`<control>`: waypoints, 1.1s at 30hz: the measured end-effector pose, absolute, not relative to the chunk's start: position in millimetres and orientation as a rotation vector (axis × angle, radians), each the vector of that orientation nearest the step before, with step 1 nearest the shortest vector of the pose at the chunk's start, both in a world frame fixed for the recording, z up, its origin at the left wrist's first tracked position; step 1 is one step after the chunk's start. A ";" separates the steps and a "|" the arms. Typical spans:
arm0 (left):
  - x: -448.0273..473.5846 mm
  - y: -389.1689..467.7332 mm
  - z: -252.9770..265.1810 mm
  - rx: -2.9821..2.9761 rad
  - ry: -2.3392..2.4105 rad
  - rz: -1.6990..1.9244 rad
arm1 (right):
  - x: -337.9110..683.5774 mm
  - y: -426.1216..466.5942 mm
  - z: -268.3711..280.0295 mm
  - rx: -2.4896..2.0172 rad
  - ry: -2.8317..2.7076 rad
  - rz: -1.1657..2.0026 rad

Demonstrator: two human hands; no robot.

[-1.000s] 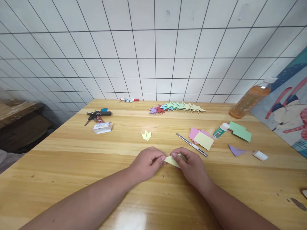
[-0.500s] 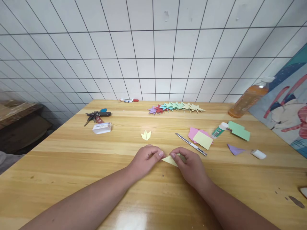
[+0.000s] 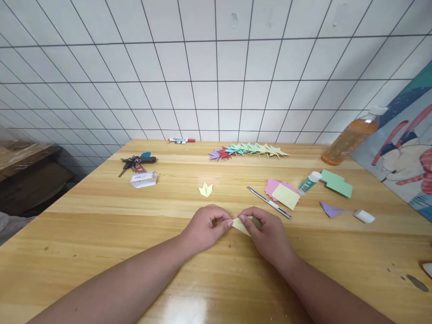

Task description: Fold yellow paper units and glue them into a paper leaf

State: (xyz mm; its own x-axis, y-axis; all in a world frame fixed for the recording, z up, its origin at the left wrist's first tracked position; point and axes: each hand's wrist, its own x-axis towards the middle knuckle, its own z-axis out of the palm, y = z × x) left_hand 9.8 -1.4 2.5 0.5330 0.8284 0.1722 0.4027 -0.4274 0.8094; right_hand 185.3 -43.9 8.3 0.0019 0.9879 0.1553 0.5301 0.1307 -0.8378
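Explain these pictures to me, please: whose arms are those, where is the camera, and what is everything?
There is no machine here: these are a person's bare hands. Every picture comes from one camera worn on that person's head, looking forward and down.

The right hand holds a piece of yellow paper, and the left hand pinches its tip.

On the wooden table, just beyond them, is a yellow folded shape. To its right are a knife, pink sheets, a glue stick and green sheets. To its left are keys and a small box. Near the tiled wall are a marker and a row of folded paper.
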 end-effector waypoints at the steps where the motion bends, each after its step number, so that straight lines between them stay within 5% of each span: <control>1: 9.3 -1.5 3.0 2.068 0.993 0.750 | 185.4 -44.1 7.8 -1.502 -1.620 0.769; 33: 6.3 -5.1 11.9 2.427 0.860 0.705 | 189.0 -44.4 11.5 -1.479 -1.675 0.868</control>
